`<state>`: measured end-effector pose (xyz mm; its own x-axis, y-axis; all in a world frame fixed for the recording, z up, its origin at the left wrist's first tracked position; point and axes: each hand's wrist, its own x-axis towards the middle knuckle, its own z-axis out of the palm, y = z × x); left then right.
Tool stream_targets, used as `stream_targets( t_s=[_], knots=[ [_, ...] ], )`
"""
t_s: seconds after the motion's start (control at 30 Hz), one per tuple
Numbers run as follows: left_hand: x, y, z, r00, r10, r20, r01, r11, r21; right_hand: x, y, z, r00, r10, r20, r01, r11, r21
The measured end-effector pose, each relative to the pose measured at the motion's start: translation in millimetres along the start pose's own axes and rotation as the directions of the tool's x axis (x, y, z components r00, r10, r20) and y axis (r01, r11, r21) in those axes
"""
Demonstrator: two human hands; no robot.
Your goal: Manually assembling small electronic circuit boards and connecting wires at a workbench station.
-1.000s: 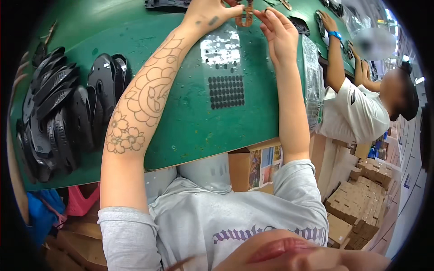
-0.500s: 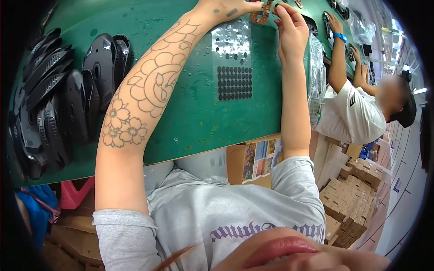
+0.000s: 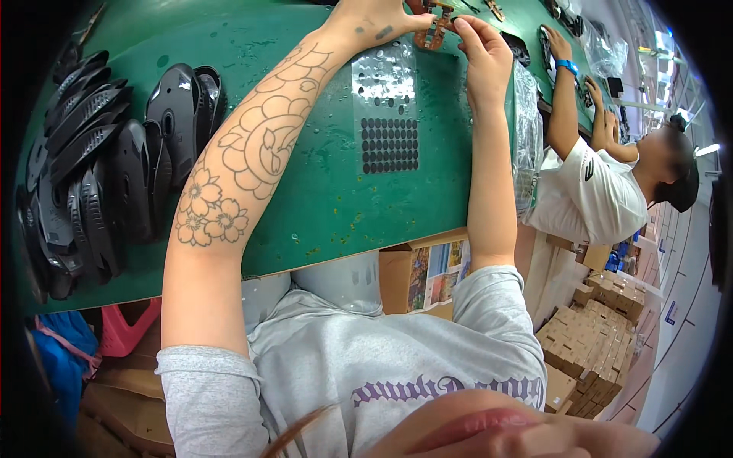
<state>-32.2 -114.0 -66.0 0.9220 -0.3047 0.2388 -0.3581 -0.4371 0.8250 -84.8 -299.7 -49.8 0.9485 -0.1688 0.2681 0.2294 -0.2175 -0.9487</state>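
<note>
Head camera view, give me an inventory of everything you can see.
Table: one, green, centre
Small component: one, copper-brown, top centre
Tiny piece: one, black, beside that component
Sticker sheet: one, clear with black dots, mid-table
Curved shells: many, black, left
Plastic wrapping: at least two pieces, clear, right
Cartons: several, brown, lower centre and right
Unclear object: one, pink, lower left
Cloth: one, blue, lower left
Co-worker: at least one, in white, right
Own shirt: one, grey, bottom
Left hand: one, bare, top centre, gripping component
Right hand: one, bare, upper right, pinching tiny piece
</note>
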Motion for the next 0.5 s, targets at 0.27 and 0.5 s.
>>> stream_targets(
  t_s=[0.27, 0.5],
  knots=[
    [-2.8, 0.7, 2.5, 0.982, 0.183, -0.037, -0.186, 0.969, -0.164, -4.0, -1.2, 5.3, 0.998, -0.052, -0.018, 0.050, 0.996, -0.078],
    [-1.8, -0.4, 5.3, 0.973, 0.217, -0.082, -0.228, 0.962, -0.152, -2.8, -2.5, 4.7, 0.998, -0.057, -0.033, 0.055, 0.997, -0.059]
  ],
)
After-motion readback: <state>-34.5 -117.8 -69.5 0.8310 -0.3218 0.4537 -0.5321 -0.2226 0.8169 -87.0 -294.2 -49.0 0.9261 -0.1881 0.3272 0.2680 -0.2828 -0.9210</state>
